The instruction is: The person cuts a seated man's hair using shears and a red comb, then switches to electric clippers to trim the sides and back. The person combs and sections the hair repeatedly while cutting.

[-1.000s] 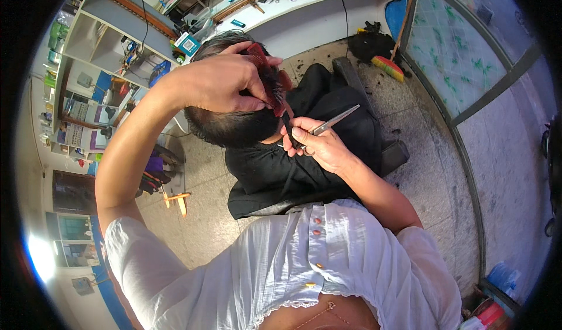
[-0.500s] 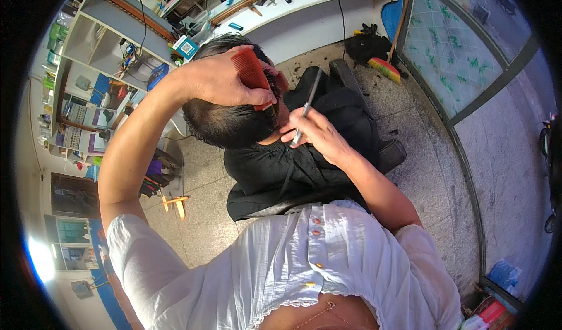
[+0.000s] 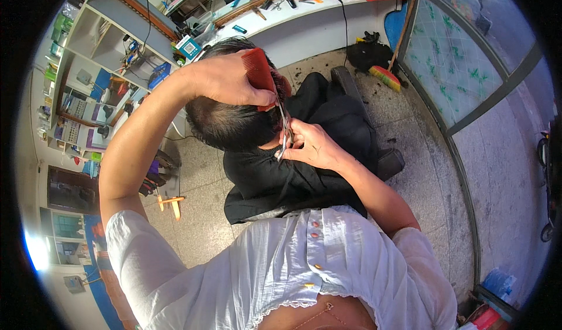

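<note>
While left hand (image 3: 225,79) and comb (image 3: 258,70) partly cover hair (image 3: 219,125) | counter (image 3: 275,21), broom (image 3: 384,78) — beyond

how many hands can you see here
2: the left hand, holding the red comb at the seated person's head, and the right hand, holding the scissors beside it. The seated person's hands do not show; they may be under the black cape.

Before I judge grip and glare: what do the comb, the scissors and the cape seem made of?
The red comb looks like semi-matt plastic: thin, evenly coloured, without bright highlights. The scissors look like metal, probably polished steel, given their silvery shine. The black cape looks like matt fabric, draping in soft folds; its fibre can't be told.
</note>
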Motion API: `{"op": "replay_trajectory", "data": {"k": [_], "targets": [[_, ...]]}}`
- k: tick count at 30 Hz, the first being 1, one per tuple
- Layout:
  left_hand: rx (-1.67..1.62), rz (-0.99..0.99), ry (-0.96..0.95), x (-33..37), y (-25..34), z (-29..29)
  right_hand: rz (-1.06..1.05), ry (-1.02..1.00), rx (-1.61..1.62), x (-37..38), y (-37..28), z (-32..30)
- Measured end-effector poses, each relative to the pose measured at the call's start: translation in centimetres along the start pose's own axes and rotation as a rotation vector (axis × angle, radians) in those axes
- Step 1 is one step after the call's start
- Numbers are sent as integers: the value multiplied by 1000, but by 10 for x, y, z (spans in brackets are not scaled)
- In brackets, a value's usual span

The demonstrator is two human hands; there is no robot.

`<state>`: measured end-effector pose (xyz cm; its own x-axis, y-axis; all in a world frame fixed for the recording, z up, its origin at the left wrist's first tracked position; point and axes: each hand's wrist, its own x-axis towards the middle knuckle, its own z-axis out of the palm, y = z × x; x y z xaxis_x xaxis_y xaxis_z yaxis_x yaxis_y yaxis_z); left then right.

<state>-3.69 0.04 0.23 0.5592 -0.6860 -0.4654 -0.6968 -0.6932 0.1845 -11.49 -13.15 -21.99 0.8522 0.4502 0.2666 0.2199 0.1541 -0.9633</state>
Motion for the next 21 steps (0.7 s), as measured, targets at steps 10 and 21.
{"op": "replay_trajectory", "data": {"k": [10,21], "targets": [[30,27,-15,3,-3,1,-22,35,137,-2,17,-2],[42,15,-17,1,11,-3,-171,58,-70,12,8,-16]]}}
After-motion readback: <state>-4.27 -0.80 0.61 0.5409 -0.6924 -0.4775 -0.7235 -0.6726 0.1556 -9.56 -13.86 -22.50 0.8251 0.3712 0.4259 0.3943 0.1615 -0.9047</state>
